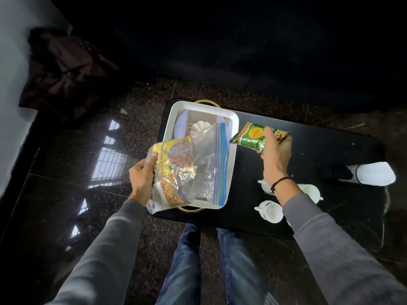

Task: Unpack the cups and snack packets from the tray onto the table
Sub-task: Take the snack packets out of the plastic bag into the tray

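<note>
Bare dark surface (pixel 319 146) lies open beyond my right hand (pixel 275 155); the white tray (pixel 233 137) fills its left end. My right fingers (pixel 267 134) grip a green snack packet (pixel 253 137) above the surface, just beside the tray's rim. My left hand (pixel 141 179) clutches a clear zip bag (pixel 204 164) holding a yellow packet (pixel 174 164) over the tray. White cups (pixel 272 211) stand under my right wrist.
</note>
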Motion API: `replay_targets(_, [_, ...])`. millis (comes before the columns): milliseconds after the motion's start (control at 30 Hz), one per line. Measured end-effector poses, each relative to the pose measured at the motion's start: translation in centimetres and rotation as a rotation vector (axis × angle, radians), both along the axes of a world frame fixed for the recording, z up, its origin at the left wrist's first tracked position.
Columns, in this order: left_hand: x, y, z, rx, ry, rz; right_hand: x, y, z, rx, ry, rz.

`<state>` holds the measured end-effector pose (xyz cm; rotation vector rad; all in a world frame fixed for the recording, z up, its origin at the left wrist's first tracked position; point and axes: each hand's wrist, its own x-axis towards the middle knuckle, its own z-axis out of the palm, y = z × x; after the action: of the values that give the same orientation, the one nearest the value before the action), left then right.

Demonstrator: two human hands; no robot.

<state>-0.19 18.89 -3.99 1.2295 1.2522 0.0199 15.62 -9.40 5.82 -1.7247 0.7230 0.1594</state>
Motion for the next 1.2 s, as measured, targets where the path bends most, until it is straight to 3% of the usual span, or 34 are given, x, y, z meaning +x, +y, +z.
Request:
replay_targets(233, [-0.9, -0.5, -0.3, -0.032, -0.005, -0.093, 1.2, 0.4, -2.7, -0.112, -0.075, 0.162])
replay_targets(367, [-1.1, -1.3, -0.7, -0.054, -0.037, -0.089, 2.6, 1.5, -5.3, -0.154, -0.017, 0.342])
replay_targets(433, [-1.0, -1.5, -0.8, -0.056, -0.048, -0.084, 3.5, 2.3, -6.5, -0.076, 0.056, 0.417])
replay_targets(600, [-0.8, -1.6, -0.9, -0.052, -0.071, -0.093, 5.4, 4.6, -9.0, 0.342, 0.185, 0.488])
replay_targets(667, [-0.7, -1.5, -0.9, -0.066, -0.071, -0.082, 5.8, 5.3, -9.7, 0.38, 0.241, 0.518])
replay_targets(1033, [0.2, -3.0, -0.9, -0.108, -0.097, -0.051, 4.2, 3.1, -9.5, -0.049, 0.296, 0.354])
replay_targets(1200, [0.3, -3.7, -0.3, -0.143, -0.13, -0.012, 1.4, 0.6, -5.2, 0.083, 0.152, 0.214])
